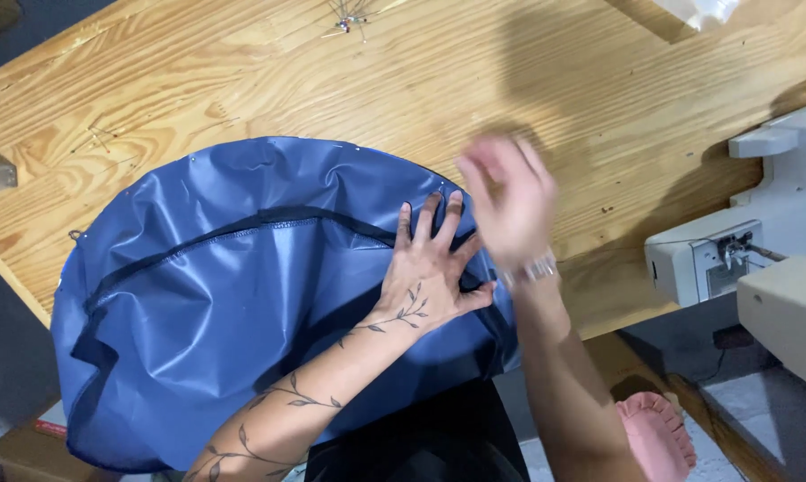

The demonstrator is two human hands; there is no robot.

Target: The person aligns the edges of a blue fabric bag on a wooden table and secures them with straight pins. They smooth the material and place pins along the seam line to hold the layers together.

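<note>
Blue fabric (242,295), a rounded shiny panel with a dark stitched seam (242,228) curving across it, lies on the wooden table (599,116) and hangs over the near edge toward the person's lap. Small pins dot its far rim. Left hand (430,268) lies flat on the right part of the panel, palm down, fingers spread, fingertips just past the seam, pressing the cloth to the table. Right hand (507,201) is raised above the fabric's right rim, blurred in motion; fingers look loosely open and hold nothing I can make out, though the blur leaves this uncertain. Judgement: the cloth looks light, thin and slick, wrinkling easily, likely to slide on the smooth wood unless pinned down by a flat palm; best taken at the rim or along the seam, where it is stiffer. A white sewing machine (751,241) stands at the table's right edge; loose pins (349,18) lie at the far edge; a pink cushion (657,437) sits below, near the right corner.
</note>
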